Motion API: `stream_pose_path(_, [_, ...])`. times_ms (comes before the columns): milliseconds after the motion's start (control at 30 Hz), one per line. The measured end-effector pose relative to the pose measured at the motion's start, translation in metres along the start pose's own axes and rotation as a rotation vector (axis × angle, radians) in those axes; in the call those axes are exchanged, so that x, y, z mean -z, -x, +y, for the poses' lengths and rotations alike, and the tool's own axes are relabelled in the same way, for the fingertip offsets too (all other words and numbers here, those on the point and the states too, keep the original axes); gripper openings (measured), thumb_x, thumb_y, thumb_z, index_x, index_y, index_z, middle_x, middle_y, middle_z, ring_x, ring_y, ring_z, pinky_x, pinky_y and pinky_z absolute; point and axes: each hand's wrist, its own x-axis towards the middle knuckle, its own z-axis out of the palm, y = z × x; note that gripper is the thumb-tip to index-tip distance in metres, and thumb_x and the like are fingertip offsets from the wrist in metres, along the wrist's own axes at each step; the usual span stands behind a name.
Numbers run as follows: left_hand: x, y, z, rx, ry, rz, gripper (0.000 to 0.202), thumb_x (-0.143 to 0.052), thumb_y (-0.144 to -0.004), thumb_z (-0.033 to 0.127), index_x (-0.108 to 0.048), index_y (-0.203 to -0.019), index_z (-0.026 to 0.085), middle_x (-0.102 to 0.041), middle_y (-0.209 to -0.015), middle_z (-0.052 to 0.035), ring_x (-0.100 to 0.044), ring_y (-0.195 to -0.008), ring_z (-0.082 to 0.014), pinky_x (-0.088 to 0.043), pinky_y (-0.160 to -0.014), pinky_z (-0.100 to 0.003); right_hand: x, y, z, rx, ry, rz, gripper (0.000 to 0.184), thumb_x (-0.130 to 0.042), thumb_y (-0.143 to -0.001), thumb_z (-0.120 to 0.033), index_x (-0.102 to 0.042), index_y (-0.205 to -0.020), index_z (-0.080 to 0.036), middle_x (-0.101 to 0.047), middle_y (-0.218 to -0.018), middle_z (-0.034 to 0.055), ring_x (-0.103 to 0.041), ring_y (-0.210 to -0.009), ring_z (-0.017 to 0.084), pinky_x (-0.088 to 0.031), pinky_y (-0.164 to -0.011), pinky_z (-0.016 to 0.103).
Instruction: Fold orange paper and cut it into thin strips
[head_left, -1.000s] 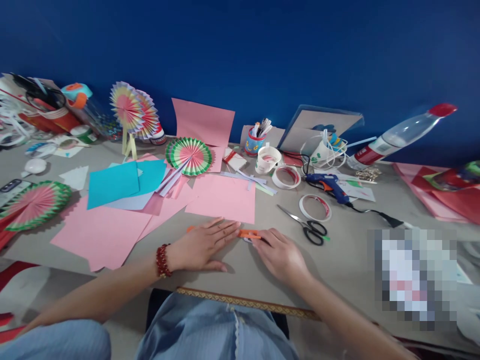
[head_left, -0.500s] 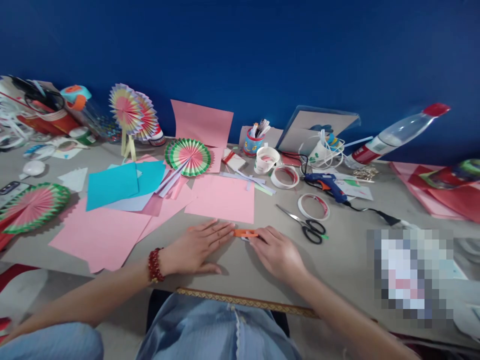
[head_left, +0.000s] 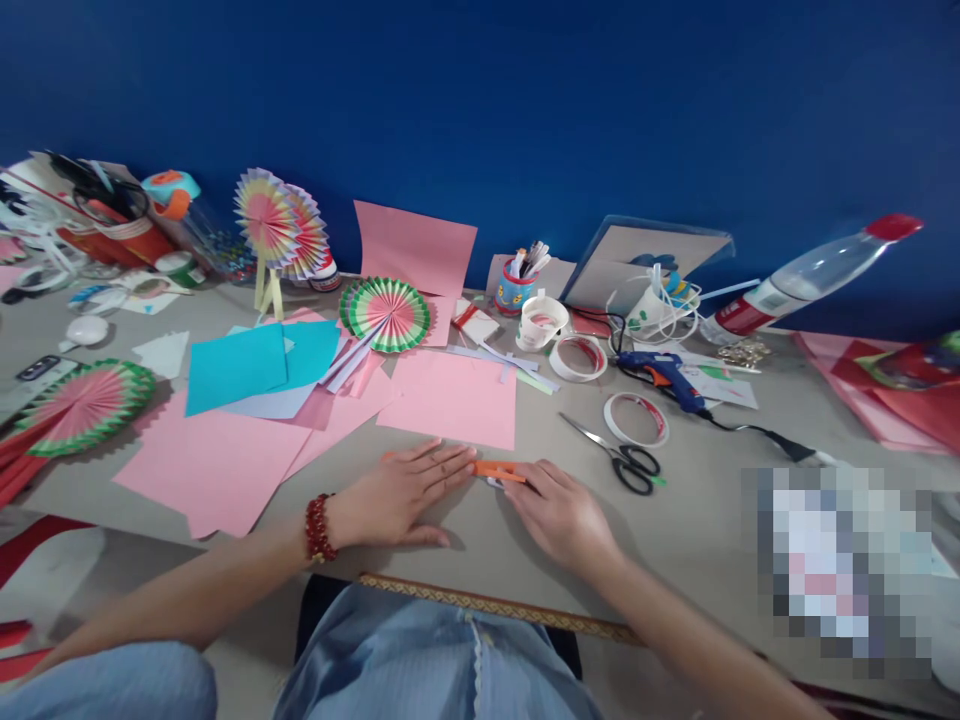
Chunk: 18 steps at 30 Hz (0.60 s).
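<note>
My left hand (head_left: 409,490) lies flat, fingers stretched out, over a narrow orange strip (head_left: 495,469) that looks like folded paper. A bit of orange peeks out beyond its fingers on the left. My right hand (head_left: 559,505) is closed at the strip's right end, its fingertips bent down onto it. A small white piece and something dark show by those fingertips, too hidden to name. Just beyond the hands is a pink paper sheet (head_left: 450,400). Black-handled scissors (head_left: 626,460) lie right of my right hand, blades partly apart.
Pink sheets (head_left: 217,460) and turquoise paper (head_left: 232,370) lie left. Pleated paper fans (head_left: 390,315) stand or lie about. Tape rolls (head_left: 636,418), a blue glue gun (head_left: 667,380) with its cord, a paper cup (head_left: 541,322) and a tilted plastic bottle (head_left: 810,275) are right, before a blue wall.
The view has turned slightly left, so everything sits a little further right. Both hands stay at the orange strip, with slightly more of it showing between them.
</note>
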Motion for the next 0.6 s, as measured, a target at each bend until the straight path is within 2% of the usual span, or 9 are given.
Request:
stream_pose_path(167, [-0.001,-0.001,0.005,0.028,-0.014,0.007,0.091,-0.034,-0.099,0.071,-0.005,-0.163,0.013,-0.017,-0.166,-0.0126,-0.015,-0.155,-0.0248,0.003,-0.127,-0.044,0.002,0.002,0.002,-0.011,-0.028,0.018,0.021,-0.049,-0.101,-0.015,-0.069,-0.101,-0.018,-0.069,-0.097,0.0083,-0.059,-0.083,0.02,-0.049,-0.076,0.033])
stream_pose_path(267, [-0.004,-0.012,0.01,0.027,0.0,0.013,0.093,-0.031,-0.098,0.074,-0.006,-0.162,0.011,-0.016,-0.166,-0.0137,-0.013,-0.156,-0.0252,0.006,-0.127,-0.046,0.008,0.007,0.009,-0.017,-0.034,0.006,0.022,-0.047,-0.102,-0.017,-0.069,-0.104,-0.017,-0.069,-0.1,0.0093,-0.059,-0.087,0.02,-0.05,-0.079,0.033])
stream_pose_path(467, [-0.007,-0.041,0.012,-0.041,0.01,0.039,0.094,-0.033,-0.097,0.073,-0.011,-0.162,0.008,-0.018,-0.166,-0.0165,-0.013,-0.156,-0.0258,-0.005,-0.128,-0.044,0.019,0.022,0.024,-0.033,-0.024,0.012,0.024,-0.046,-0.102,-0.017,-0.07,-0.102,-0.016,-0.069,-0.098,0.0097,-0.059,-0.087,0.021,-0.05,-0.079,0.034])
stream_pose_path(600, [-0.002,-0.035,0.003,-0.014,-0.034,0.039,0.091,-0.035,-0.098,0.072,-0.011,-0.162,0.012,-0.023,-0.165,-0.0146,-0.015,-0.155,-0.0259,-0.002,-0.127,-0.048,0.022,0.024,0.025,-0.058,-0.02,0.011,0.025,-0.046,-0.102,-0.016,-0.07,-0.101,-0.018,-0.07,-0.099,0.0095,-0.061,-0.088,0.02,-0.051,-0.078,0.033])
